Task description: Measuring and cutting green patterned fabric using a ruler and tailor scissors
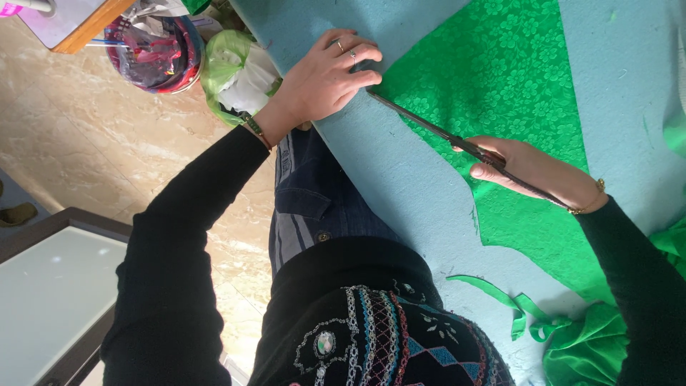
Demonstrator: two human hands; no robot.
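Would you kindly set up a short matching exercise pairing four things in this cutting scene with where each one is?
Things:
1. scissors
2. left hand
3. green fabric strips
4. green plastic bag

Places:
A. on the tiled floor beside the table
B. pressed flat at the corner of the green patterned fabric
C. held in the right hand, blades along the fabric's edge
D. loose on the blue table cover, near the person's body

Pairs: 1-C, 2-B, 3-D, 4-A
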